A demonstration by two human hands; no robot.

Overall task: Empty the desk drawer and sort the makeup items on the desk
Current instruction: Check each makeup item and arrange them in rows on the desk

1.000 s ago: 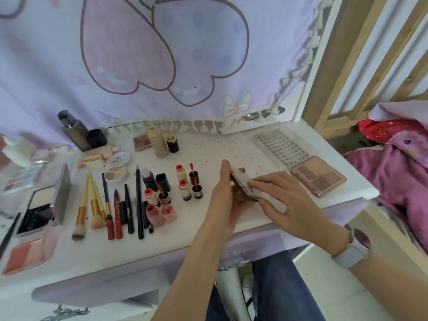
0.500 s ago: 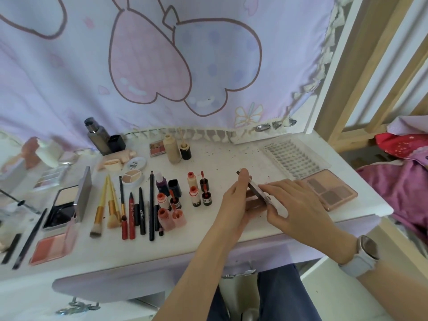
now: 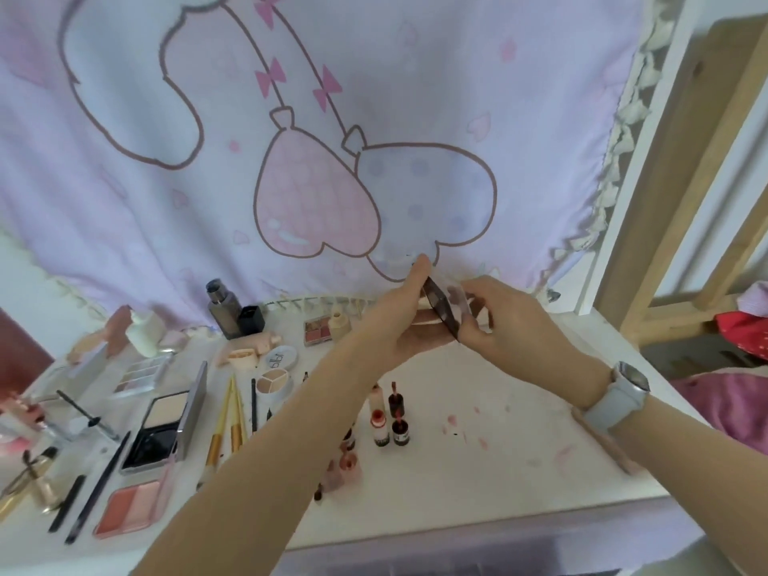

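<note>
At the top of the frame hangs soft matt cloth point(image 3: 374, 118). The white worktop point(image 3: 478, 459) looks smooth, smeared pink. At lower left, glossy plastic compact point(image 3: 166, 426); wooden frame point(image 3: 685, 160) at right.

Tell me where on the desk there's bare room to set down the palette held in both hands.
Both hands hold the palette above the desk. The widest bare patch lies right of the small red-capped bottles, toward the front edge, marked only by pink smears. Left of those bottles it is crowded: brushes, the open compact, the blush palette.
</note>
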